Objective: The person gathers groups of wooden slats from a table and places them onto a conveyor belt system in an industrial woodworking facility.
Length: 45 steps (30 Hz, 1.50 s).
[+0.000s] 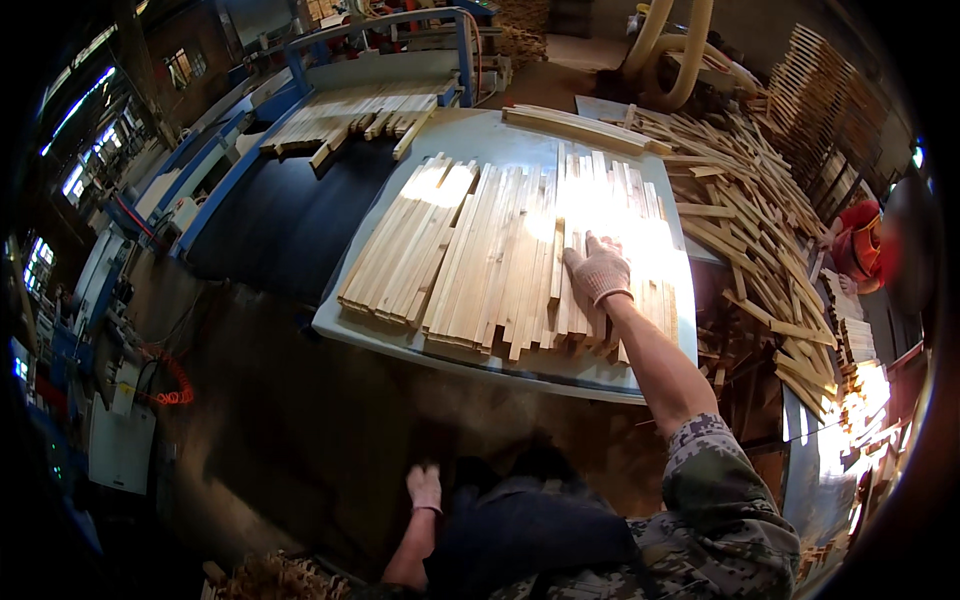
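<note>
My right hand [602, 270], in a pale knitted glove, reaches out over the table and rests on top of the wood strips [490, 260]. Its thumb stands apart from the fingers, and it grips nothing that I can see. These light strips lie side by side in a wide layer, their near ends uneven. Under them is a pale grey-blue table [390, 355]. Low beside my body hangs my left hand [424, 488], also gloved, away from the table and with nothing visible in it; its fingers look loosely apart.
Left of the table, a blue-framed machine [380, 45] has a dark conveyor belt [290, 225] with more strips [350, 110] at its far end. Longer boards [585, 130] lie along the table's far edge. A heap of loose sticks [745, 220] spreads rightward, near a person in red [858, 245].
</note>
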Tool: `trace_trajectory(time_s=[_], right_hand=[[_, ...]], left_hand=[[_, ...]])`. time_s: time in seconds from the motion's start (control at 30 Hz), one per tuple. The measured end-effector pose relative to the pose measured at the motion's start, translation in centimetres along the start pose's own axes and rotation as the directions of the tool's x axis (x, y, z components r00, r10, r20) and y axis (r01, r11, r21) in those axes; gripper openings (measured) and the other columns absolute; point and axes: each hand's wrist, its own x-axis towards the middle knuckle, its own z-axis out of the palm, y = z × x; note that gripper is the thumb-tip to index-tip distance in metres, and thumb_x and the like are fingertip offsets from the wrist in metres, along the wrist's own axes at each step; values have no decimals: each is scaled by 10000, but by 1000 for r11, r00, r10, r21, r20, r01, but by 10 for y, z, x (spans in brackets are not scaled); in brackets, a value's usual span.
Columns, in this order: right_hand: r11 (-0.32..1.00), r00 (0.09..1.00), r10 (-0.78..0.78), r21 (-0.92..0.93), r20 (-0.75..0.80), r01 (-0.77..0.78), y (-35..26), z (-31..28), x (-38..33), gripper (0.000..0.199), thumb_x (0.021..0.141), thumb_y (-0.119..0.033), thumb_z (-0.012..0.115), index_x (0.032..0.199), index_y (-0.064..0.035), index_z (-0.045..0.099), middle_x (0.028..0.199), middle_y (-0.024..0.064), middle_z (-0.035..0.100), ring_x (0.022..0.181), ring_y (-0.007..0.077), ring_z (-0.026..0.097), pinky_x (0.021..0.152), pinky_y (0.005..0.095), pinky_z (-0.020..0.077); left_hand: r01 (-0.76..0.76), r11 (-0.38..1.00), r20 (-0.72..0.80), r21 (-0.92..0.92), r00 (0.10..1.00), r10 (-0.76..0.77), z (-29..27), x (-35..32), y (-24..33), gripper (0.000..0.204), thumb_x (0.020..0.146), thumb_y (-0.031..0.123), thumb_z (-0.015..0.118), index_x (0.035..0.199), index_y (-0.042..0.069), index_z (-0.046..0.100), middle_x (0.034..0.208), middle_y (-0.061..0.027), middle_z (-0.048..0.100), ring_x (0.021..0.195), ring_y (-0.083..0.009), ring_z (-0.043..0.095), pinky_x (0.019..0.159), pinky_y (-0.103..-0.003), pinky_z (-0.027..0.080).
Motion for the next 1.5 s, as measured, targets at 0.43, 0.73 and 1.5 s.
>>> trace_trajectory(time_s=[0.43, 0.73, 1.5], right_hand=[[1000, 1000, -14, -10, 16, 14, -12, 8, 7, 809, 992, -611, 592, 1556, -34, 521, 1597, 272, 488, 1535, 432, 384, 1241, 526, 343], [999, 999, -31, -14, -27, 31, -17, 5, 6, 785, 970, -580, 605, 1524, -26, 551, 1543, 234, 536, 1483, 415, 423, 1219, 542, 337], [999, 999, 35, 42, -30, -34, -22, 3, 5, 754, 941, -517, 688, 1490, -10, 585, 1612, 256, 468, 1566, 411, 334, 1279, 547, 264]], left_hand=[[-762, 480, -170, 434, 454, 875, -150, 104, 280, 610, 789, 171, 842, 1362, 62, 667, 1453, -213, 619, 1411, -423, 515, 1242, -514, 341], [-829, 343, 375, 441, 518, 769, -178, 138, 349, 679, 795, 243, 786, 1439, 96, 631, 1557, -166, 539, 1458, -382, 474, 1257, -487, 314], [-868, 46, 641, 495, 400, 655, -139, 225, 487, 489, 797, 276, 819, 1241, 114, 693, 1105, -121, 716, 1117, -298, 682, 972, -430, 529]])
